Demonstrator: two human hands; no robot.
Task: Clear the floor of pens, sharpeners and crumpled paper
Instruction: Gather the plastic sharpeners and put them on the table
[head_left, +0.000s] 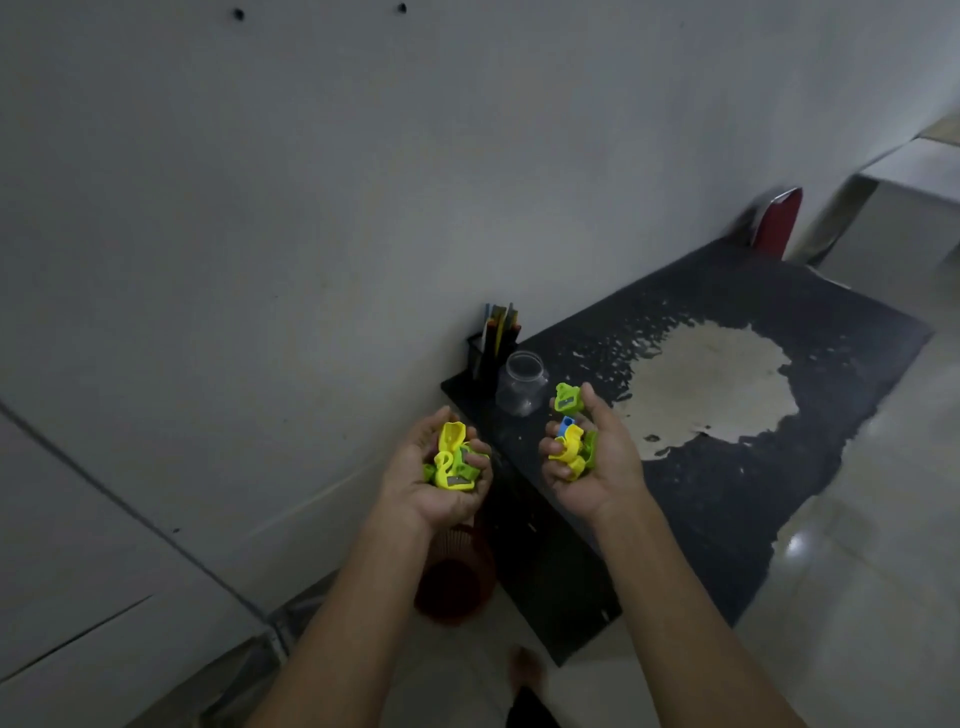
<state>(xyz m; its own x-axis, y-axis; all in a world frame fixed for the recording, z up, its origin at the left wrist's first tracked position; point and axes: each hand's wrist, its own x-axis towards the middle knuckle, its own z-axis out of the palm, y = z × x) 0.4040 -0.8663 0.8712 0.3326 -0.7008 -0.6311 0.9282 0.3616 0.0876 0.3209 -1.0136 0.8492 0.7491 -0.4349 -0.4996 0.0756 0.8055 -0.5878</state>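
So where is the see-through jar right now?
In the head view, the clear jar stands on the black table near its far left corner, right beside the black pen holder and just beyond the right hand.

The left forearm (395, 587) hides part of the red basket (457, 587); holder contents (501, 325) blur.

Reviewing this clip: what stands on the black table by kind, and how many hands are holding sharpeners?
Clear jar on the black table: 1
Black pen holder with pens: 1
Hands holding sharpeners, left hand and right hand: 2
Total: 4
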